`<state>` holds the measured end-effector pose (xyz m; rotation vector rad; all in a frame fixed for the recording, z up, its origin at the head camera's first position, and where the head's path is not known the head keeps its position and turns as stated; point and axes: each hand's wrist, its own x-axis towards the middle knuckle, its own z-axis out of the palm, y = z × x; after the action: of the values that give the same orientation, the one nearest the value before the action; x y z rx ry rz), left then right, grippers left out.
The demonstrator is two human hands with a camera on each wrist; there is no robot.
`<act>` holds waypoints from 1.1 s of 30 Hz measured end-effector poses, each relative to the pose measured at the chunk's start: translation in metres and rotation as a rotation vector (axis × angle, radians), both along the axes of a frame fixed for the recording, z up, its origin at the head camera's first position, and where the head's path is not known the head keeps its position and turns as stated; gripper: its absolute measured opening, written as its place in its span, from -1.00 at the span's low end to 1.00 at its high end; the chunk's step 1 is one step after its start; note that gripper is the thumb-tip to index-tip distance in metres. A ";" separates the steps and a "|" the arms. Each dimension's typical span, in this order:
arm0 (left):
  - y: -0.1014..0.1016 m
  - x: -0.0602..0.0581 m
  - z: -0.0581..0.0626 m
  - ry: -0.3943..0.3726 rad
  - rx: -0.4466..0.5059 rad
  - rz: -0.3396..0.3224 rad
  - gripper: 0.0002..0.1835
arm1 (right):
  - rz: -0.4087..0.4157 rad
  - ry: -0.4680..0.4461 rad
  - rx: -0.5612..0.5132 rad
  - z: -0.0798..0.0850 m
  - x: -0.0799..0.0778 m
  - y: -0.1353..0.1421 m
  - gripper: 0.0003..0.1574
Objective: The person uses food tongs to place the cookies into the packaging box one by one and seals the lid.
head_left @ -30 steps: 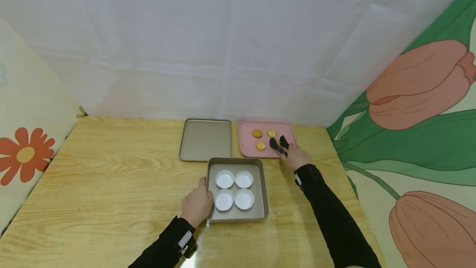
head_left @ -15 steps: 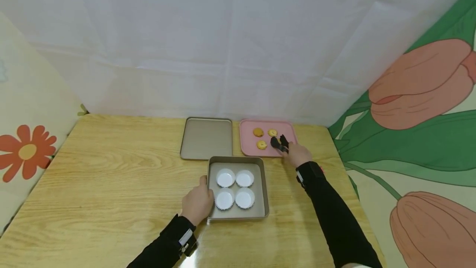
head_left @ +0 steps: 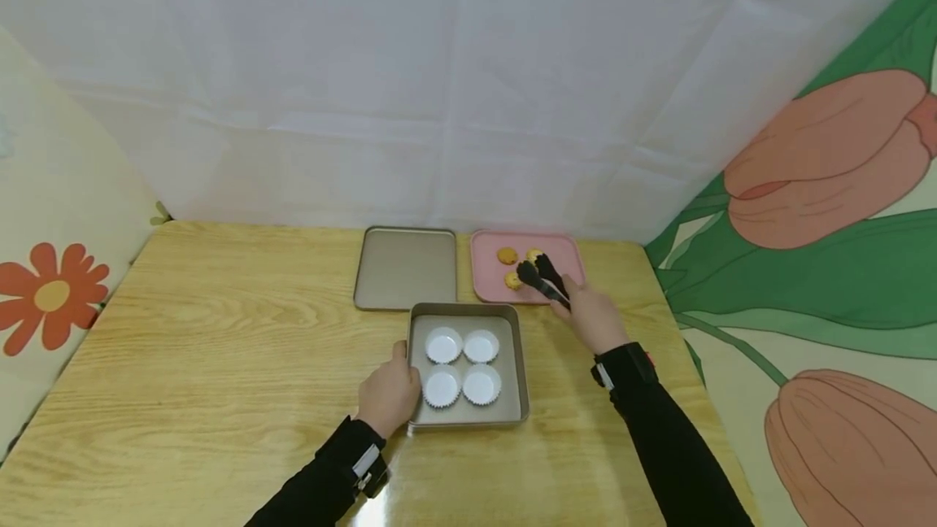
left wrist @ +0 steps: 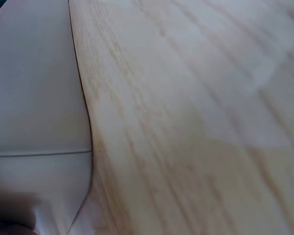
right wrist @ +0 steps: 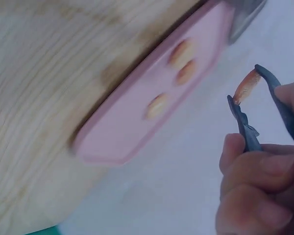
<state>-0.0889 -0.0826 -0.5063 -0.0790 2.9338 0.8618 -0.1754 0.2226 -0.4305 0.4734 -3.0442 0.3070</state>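
My right hand (head_left: 594,317) grips black tongs (head_left: 542,279), which pinch a small golden-brown cookie (right wrist: 247,87) between their tips in the right wrist view. The tongs are raised over the near part of a pink tray (head_left: 565,267). Three more cookies lie on that tray, one of them a browner cookie (head_left: 507,255). At the front, my left hand (head_left: 390,397) holds the left wall of a square metal baking pan (head_left: 505,413). Inside the pan stand several white fluted paper cups (head_left: 442,387), in two rows. The left wrist view shows mostly tabletop and the pan's outer side (left wrist: 39,98).
A shallow metal tray or lid (head_left: 406,271) lies behind the pan, left of the pink tray. All stands on a wood-grain table (head_left: 256,348). White cloth (head_left: 329,88) hangs along its back edge, and a flower-printed panel (head_left: 827,283) borders the right side.
The tongs have lifted from the pink tray's right part with a cookie and shifted slightly left and nearer. My left hand stays on the pan.
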 end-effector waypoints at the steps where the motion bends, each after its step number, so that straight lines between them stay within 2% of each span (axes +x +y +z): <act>1: 0.000 0.000 0.000 0.001 0.001 0.000 -0.51 | 0.023 0.008 0.000 0.002 0.006 -0.003 -0.29; 4: 0.000 0.000 0.001 0.003 0.003 -0.002 -0.51 | 0.085 0.015 0.012 0.003 0.026 -0.013 -0.28; 8: -0.001 0.000 0.002 0.006 0.007 -0.001 -0.51 | 0.178 0.033 0.105 -0.001 0.048 -0.025 -0.30; 13: -0.002 -0.001 0.003 0.006 0.011 0.005 -0.52 | 0.265 0.024 0.183 -0.010 0.063 -0.035 -0.31; 18: -0.001 0.000 0.001 0.003 0.010 -0.001 -0.53 | 0.273 0.031 0.236 -0.016 0.068 -0.039 -0.30; 28: -0.002 -0.001 -0.001 -0.001 0.008 -0.002 -0.51 | 0.305 0.106 0.234 -0.018 0.068 -0.040 -0.26; 33: -0.002 -0.001 0.000 0.002 0.007 -0.001 -0.51 | 0.306 0.112 0.238 -0.017 0.069 -0.040 -0.25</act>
<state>-0.0902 -0.0843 -0.5059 -0.0758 2.9323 0.8730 -0.1068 0.1826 -0.4479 0.9398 -2.9045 -0.0735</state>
